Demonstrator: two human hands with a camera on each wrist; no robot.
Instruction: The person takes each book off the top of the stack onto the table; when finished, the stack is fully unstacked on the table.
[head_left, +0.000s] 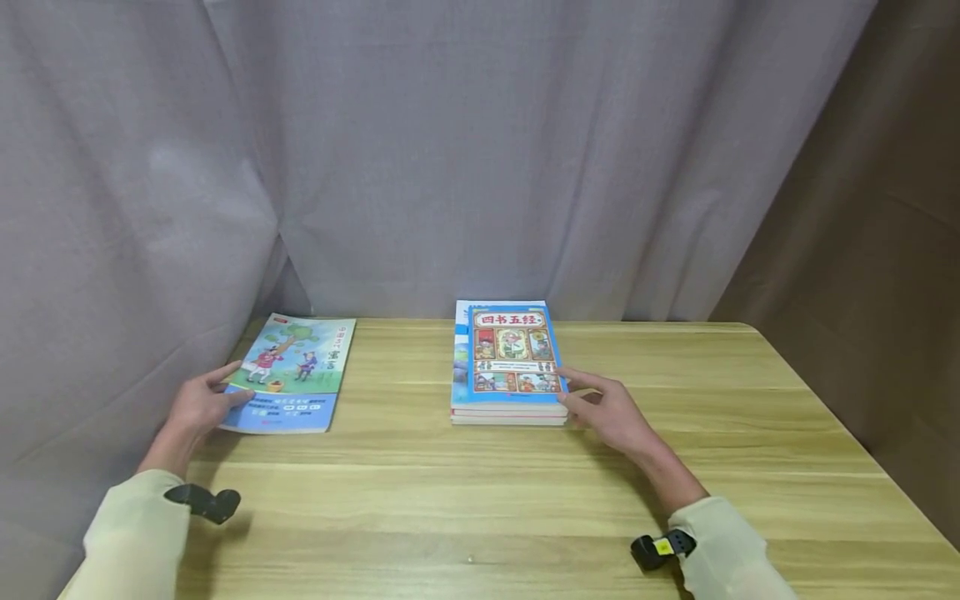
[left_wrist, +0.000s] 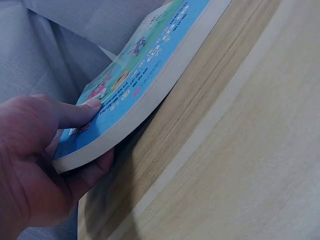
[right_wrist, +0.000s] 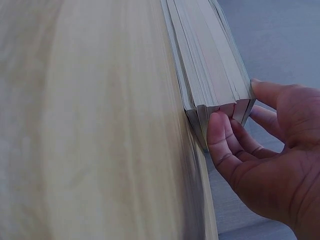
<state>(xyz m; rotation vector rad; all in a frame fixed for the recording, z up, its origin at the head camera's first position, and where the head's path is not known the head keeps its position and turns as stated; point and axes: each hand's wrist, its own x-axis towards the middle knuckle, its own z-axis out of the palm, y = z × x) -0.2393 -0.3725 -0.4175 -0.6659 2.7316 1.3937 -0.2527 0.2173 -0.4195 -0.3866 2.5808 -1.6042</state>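
A grey curtain [head_left: 450, 150] hangs behind the work area and down my left side. The wood-grain tabletop [head_left: 420, 500] carries all the books. A stack of books [head_left: 510, 416] lies flat at its rear middle, page edges facing me. A picture-covered paperback [head_left: 292, 367] is well apart at the rear left, its near-left part raised off the surface. A smaller blue book [head_left: 513, 350] with red title characters tops the stack. Of my hands, the left hand [head_left: 198, 407] grasps the paperback's left edge, thumb above and fingers beneath; the right hand [head_left: 611, 417] touches the stack's near-right corner with bent fingers, and I cannot tell whether it grips. A black device [head_left: 204, 502] sits at my left wrist, another [head_left: 663, 550] at my right.
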